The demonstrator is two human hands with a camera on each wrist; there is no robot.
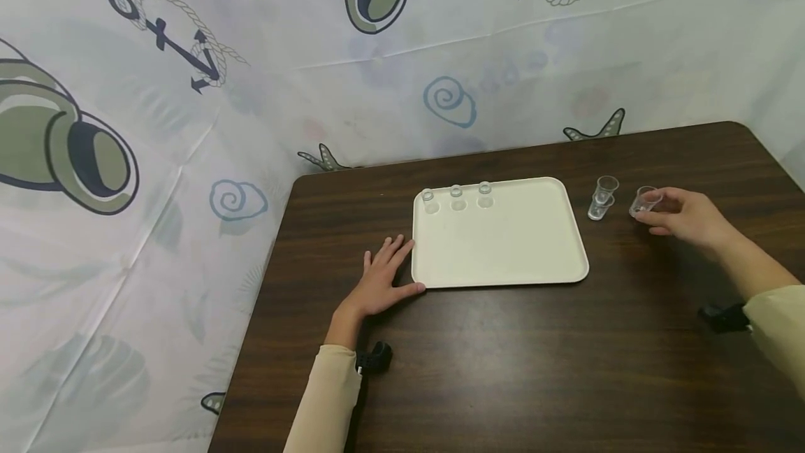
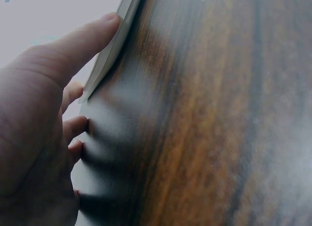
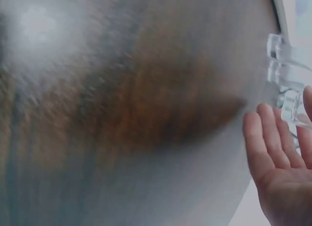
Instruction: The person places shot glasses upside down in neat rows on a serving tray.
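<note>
My left hand lies spread at the left end of a cream tray, its thumb and a fingertip at the edge. The left wrist view shows the thumb along the tray's rim. To the right of the tray, my right hand pinches a clear shot glass between thumb and fingers. That shot glass also appears by the fingers in the right wrist view, partly hidden by them. Three small clear glasses, the nearest to the middle being one glass, stand in a row along the tray's back left edge.
Just right of the tray, two more clear glasses stand close together, overlapping in the head view. Everything is on a dark wood table. A patterned cloth hangs behind the table and along its left side.
</note>
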